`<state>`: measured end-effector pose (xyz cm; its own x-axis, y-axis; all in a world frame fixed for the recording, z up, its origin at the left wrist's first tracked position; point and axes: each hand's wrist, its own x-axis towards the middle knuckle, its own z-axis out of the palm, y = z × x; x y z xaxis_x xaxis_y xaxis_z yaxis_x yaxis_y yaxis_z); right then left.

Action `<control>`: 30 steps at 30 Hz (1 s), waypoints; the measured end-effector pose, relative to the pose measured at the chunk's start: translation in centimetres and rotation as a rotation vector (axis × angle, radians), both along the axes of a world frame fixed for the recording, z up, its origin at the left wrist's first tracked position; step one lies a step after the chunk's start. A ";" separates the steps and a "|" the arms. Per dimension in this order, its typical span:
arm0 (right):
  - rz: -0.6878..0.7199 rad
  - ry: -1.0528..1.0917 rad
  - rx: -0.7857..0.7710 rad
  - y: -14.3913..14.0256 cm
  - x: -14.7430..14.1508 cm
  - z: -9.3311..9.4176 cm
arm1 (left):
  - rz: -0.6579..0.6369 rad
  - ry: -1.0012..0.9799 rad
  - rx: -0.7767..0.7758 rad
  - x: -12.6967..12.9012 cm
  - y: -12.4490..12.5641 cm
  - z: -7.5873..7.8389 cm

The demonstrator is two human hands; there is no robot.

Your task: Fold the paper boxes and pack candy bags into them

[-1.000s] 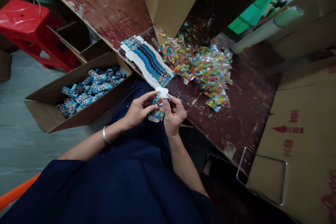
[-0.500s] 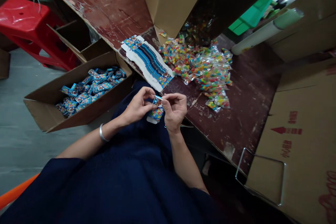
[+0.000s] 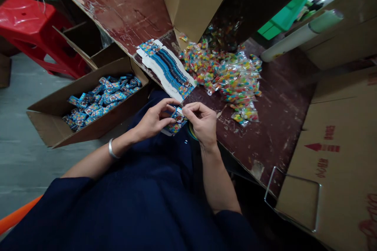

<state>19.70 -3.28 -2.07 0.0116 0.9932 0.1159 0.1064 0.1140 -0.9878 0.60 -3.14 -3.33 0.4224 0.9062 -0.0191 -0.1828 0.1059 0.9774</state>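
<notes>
A small blue printed candy box (image 3: pixel 177 121) is held over my lap, between both hands. My left hand (image 3: pixel 153 118), with a silver bangle at the wrist, grips its left side between thumb and fingers. At its upper right edge, my right hand (image 3: pixel 203 121) pinches the card with thumb and forefinger. Just beyond the hands, a fanned row of flat blue box blanks (image 3: pixel 169 70) lies along the table edge. Clear bags of colourful candy (image 3: pixel 235 82) are heaped to the right of the blanks.
On my left, an open carton (image 3: pixel 59 125) holds many blue candy boxes. A red stool (image 3: pixel 38 27) stands behind it. A large cardboard box (image 3: pixel 194 0) rests on the brown table (image 3: pixel 273 125). At right are another carton (image 3: pixel 338 188) and a metal wire frame (image 3: pixel 316 208).
The candy box has turned, and more of its printed face shows to the right. My right hand has shifted slightly right and down; my left hand keeps its grip.
</notes>
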 end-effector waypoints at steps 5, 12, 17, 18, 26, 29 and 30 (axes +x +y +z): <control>-0.010 -0.004 0.050 -0.8 -0.3 -0.6 | 0.017 -0.034 -0.039 0.5 -0.1 -0.5; 0.009 -0.050 0.033 -1.9 1.2 -1.5 | 0.002 -0.006 -0.020 1.4 -0.3 -0.9; -0.710 -0.362 0.258 0.2 12.6 -3.6 | 0.058 0.342 0.116 -0.2 0.1 -2.0; -0.824 -0.457 0.269 0.9 15.6 -4.2 | 0.046 0.457 0.160 -0.7 0.3 -2.3; -0.672 -0.925 -0.075 4.9 23.2 -8.9 | -0.587 0.991 0.392 -3.0 0.9 -1.5; -0.613 -1.013 -0.044 5.3 19.2 -9.9 | -0.679 1.016 0.398 -2.5 0.5 -0.6; -0.595 -1.048 -0.038 5.5 17.7 -10.1 | -0.697 1.022 0.400 -2.1 0.3 -0.4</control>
